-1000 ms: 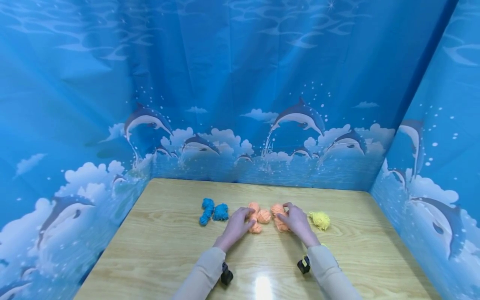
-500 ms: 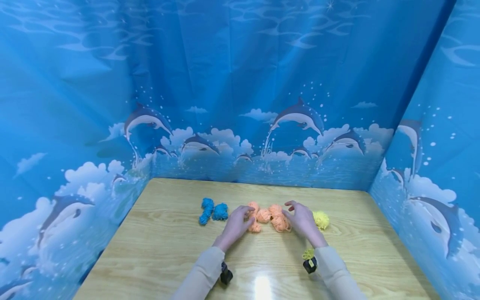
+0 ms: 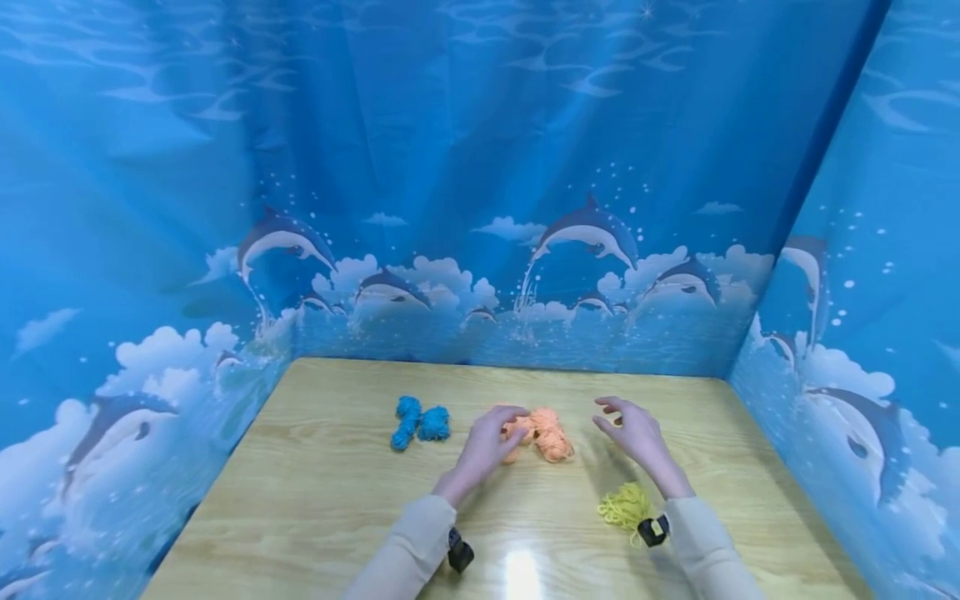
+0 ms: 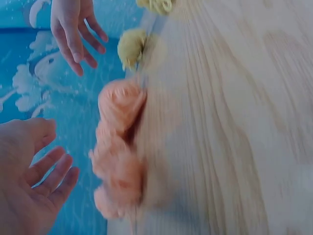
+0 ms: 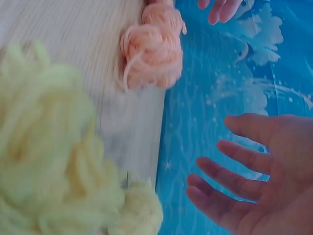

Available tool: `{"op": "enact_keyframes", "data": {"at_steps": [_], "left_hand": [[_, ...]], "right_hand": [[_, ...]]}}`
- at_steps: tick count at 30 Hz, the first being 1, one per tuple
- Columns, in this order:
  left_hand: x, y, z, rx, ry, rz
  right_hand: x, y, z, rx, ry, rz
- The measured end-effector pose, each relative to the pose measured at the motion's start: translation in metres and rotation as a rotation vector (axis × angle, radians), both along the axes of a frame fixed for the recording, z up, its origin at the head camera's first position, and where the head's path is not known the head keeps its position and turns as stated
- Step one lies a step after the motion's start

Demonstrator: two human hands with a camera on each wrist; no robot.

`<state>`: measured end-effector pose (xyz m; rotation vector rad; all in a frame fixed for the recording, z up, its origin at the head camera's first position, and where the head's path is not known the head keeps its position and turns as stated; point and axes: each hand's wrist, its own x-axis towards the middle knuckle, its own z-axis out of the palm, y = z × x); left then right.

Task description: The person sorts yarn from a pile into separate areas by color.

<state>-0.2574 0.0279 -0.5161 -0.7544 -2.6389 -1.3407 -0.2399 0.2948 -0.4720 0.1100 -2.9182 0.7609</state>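
My left hand [image 3: 483, 442] hovers by the left part of the peach yarn bundles [image 3: 552, 440] and partly hides them in the head view. Its fingers [image 4: 51, 178] are spread apart, with nothing between them, in the left wrist view. To the right of the peach yarn, my right hand [image 3: 637, 435] is raised over the table, fingers loosely extended and holding nothing. Near its wrist lies a loose yellow yarn bundle [image 3: 625, 505]. A second, smaller yellow yarn ball [image 5: 141, 209] shows in the right wrist view; the right hand and forearm hide it from the head camera.
Two blue yarn bundles [image 3: 433, 423] lie left of the peach ones. The wooden table [image 3: 330, 483] meets a blue dolphin-print curtain [image 3: 465, 208] at the back and both sides.
My right hand has released the peach yarn and moved right, covering the smaller yellow ball and exposing the nearer yellow bundle. My left hand has shifted slightly right, overlapping more peach yarn.
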Motion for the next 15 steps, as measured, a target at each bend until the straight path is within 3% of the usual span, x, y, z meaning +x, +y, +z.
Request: {"op": "enact_keyframes", "data": {"at_steps": [9,15], "left_hand": [[0.015,0.034,0.001,0.028,-0.026,-0.124],[0.027,0.056,-0.001,-0.011,-0.019,-0.195]], "right_hand": [[0.01,0.031,0.002,0.011,0.019,-0.017],[0.014,0.048,-0.001,0.02,0.019,-0.032]]}}
